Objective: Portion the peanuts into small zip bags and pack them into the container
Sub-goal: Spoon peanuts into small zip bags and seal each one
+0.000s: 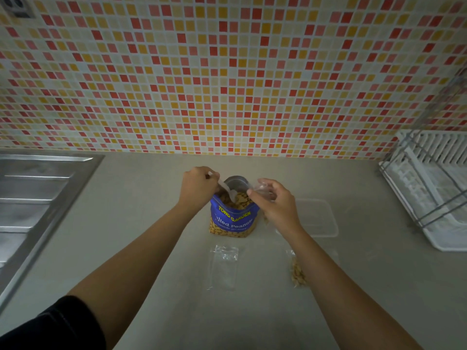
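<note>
A blue peanut bag [233, 219] stands open in the middle of the counter, with peanuts showing at its mouth. My left hand [197, 185] grips a white plastic spoon [228, 192] whose bowl dips into the bag's mouth. My right hand [274, 202] pinches a small clear zip bag [261, 189] beside the mouth, on the right. An empty zip bag [225, 266] lies flat in front of the peanut bag. A zip bag filled with peanuts [297, 272] lies partly under my right forearm. A clear plastic container [319, 217] sits right of the peanut bag.
A steel sink [38, 198] with a ribbed drainboard fills the left side. A white dish rack [434, 188] with a wire frame stands at the right. The tiled wall [227, 72] rises behind the counter [151, 185].
</note>
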